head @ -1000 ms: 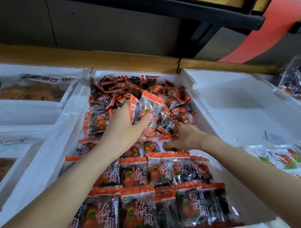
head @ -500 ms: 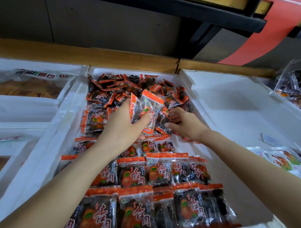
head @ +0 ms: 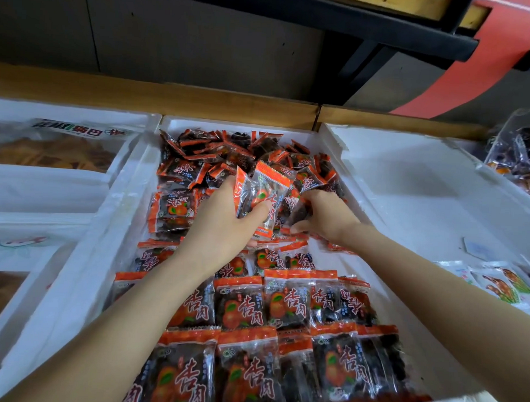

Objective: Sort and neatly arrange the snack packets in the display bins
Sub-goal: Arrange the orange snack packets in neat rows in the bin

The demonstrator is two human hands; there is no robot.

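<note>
Our right hand point(head: 329, 218) moved up into the far-end pile point(head: 217, 157), fingers curled on another packet point(head: 301, 209) for the stack point(head: 265, 192) our left hand point(head: 223, 229) clamps

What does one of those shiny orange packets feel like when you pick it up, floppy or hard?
Probably crinkly and a bit floppy: the packets in the left hand are thin clear film with flat sealed ends. Likely light, since one hand holds a few. Possibly slippery, as the glossy ones in the back pile lie tumbled at all angles.

The snack packets point(head: 287, 304) are glossy clear plastic, the bin point(head: 83, 284) matt white foam with crumbly edges, the ledge point(head: 171, 98) smooth wood.
</note>
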